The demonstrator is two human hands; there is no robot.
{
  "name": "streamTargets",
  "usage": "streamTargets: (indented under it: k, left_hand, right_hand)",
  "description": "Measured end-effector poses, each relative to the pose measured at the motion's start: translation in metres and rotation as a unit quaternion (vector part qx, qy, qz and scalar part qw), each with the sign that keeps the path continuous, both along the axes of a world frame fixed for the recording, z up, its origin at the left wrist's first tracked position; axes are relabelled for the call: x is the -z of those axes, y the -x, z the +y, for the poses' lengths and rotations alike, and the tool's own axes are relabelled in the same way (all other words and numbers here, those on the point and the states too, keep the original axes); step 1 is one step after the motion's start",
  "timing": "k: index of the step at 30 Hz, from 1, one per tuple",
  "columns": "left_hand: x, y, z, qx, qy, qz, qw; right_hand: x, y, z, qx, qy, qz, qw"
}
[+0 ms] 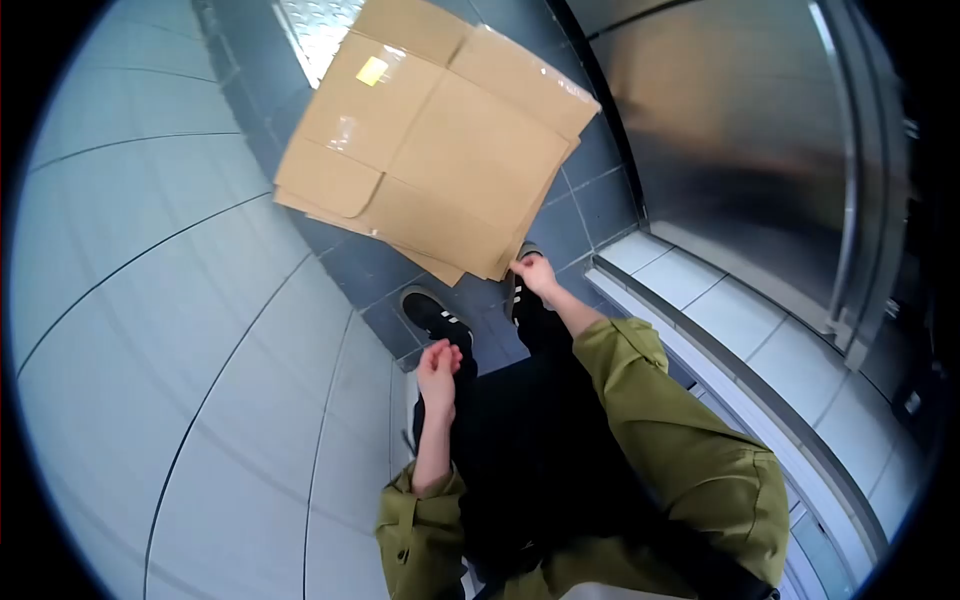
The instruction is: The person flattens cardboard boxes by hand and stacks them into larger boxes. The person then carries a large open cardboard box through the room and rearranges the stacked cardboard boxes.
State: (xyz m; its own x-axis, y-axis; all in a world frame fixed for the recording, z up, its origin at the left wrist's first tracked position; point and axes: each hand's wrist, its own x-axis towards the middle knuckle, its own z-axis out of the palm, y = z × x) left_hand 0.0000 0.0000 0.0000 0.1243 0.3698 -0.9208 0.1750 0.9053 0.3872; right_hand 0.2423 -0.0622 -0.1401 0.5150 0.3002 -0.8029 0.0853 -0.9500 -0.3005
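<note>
A stack of flattened cardboard boxes [470, 150] lies in front of me over the dark floor, with a yellow label [372, 71] and strips of clear tape on the top sheet. My right hand [536, 274] is at the stack's near right corner, its fingertips pinched together at the cardboard's edge. Lower and to the left, my left hand [438, 375] hovers over my leg, apart from the cardboard. Its fingers are loosely curled in, and nothing shows in them.
White wall panels [240, 330] rise on the left. On the right stand a stainless steel cabinet [740, 150] and a raised white-tiled ledge [735, 305] with a metal edge. Textured metal plate [318, 30] shows behind the cardboard. My shoes [435, 312] stand on dark floor tiles [600, 205].
</note>
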Motion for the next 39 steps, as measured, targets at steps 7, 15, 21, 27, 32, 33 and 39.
streamTargets:
  k: [7,15,21,27,32,33,39]
  left_hand:
    - [0.17,-0.081,0.029,0.131,-0.116,0.001,0.985]
    - [0.17,-0.214,0.026,0.606,-0.456,0.284,0.586]
    - [0.154,-0.19,0.091,0.601,-0.424,0.264,0.624]
    - [0.068,-0.153,0.161,0.6,-0.353,0.176,0.696]
    - [0.036,-0.138,0.187,0.563,-0.451,0.114,0.683]
    - [0.032,-0.138,0.188,0.576,-0.435,0.13,0.68]
    - [0.004,-0.157,0.155,0.682,-0.393,0.125,0.604]
  right_hand:
    - [0.173,-0.06,0.033,0.342,-0.143,-0.041,0.928]
    - [0.065,-0.028,0.04,0.173,-0.073,-0.115,0.975]
    - [0.063,-0.043,0.05,0.223,-0.346,-0.008,0.911]
    - [0.241,-0.073,-0.004,0.319,-0.05,-0.154,0.934]
    - [0.193,-0.068,0.005,0.471,-0.176,0.061,0.862]
    - [0.17,-0.068,0.01,0.442,-0.183,0.113,0.871]
    - [-0.017,-0.031,0.036,0.305,-0.322,0.153,0.883]
